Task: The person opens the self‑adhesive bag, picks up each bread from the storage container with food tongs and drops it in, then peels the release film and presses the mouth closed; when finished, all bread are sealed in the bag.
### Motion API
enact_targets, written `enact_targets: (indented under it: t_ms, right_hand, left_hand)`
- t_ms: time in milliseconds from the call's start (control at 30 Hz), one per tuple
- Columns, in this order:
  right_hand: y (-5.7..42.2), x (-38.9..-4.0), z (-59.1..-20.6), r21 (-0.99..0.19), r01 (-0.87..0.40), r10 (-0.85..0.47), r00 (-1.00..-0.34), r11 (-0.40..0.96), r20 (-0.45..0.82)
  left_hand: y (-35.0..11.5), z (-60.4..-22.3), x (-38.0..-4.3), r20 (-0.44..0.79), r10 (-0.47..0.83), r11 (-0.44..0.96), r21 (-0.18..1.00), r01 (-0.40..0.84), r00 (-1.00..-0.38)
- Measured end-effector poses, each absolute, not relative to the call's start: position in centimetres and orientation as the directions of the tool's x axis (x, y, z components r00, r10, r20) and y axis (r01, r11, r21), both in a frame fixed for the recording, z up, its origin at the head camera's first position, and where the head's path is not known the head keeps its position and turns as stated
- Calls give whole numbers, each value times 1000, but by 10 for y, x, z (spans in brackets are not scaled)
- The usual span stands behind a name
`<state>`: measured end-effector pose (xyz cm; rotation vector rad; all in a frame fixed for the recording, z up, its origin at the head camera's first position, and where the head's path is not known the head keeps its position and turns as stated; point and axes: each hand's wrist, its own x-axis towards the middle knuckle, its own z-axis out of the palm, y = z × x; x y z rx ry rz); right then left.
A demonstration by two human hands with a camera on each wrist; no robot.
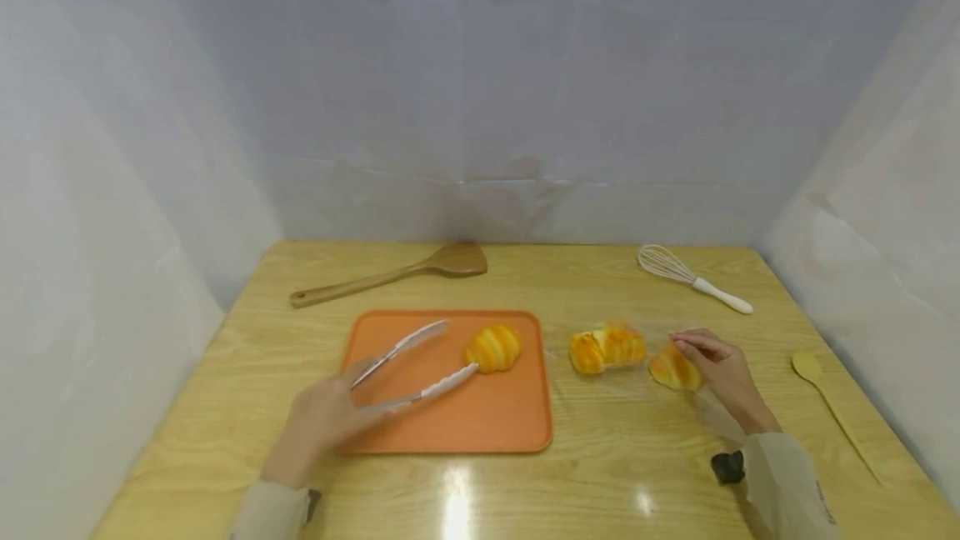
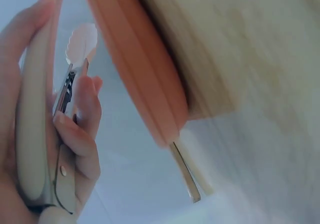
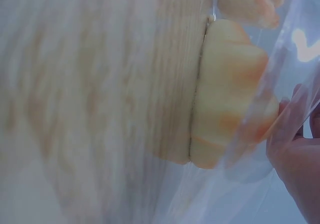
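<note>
My left hand holds a pair of metal tongs with pale scalloped tips, low over the orange tray. The tong arms are spread apart, and one tip is right at a striped yellow croissant on the tray. In the left wrist view, fingers wrap the tongs' handles. To the right of the tray, my right hand pinches the film of a clear plastic bag. Inside the bag are a croissant, close under my fingers, and more golden bread pieces beside it.
A wooden spatula lies behind the tray. At the back right is a whisk with a white handle. A yellow spoon lies along the right side of the wooden table. Pale sheets hang around the back and sides.
</note>
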<state>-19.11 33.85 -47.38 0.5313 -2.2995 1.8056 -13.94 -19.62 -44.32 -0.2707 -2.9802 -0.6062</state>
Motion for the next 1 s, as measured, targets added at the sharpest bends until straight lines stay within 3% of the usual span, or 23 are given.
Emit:
enact_targets:
  t_ms: [300,567,1000]
  right_hand:
    - [338,-191,-472,-907,-391,-161,-916,155,368]
    - [337,-191,-472,-903,-406,-166,-909,137,384]
    - [337,-191,-469,-912,-376,-141,-924,163,355]
  left_hand:
    - [-187,-452,-157,93,231,877,411,248,-969]
    - [-182,-454,-163,93,219,875,421,238,-971]
    - [-179,-455,-165,205,280,848,406,341,-938]
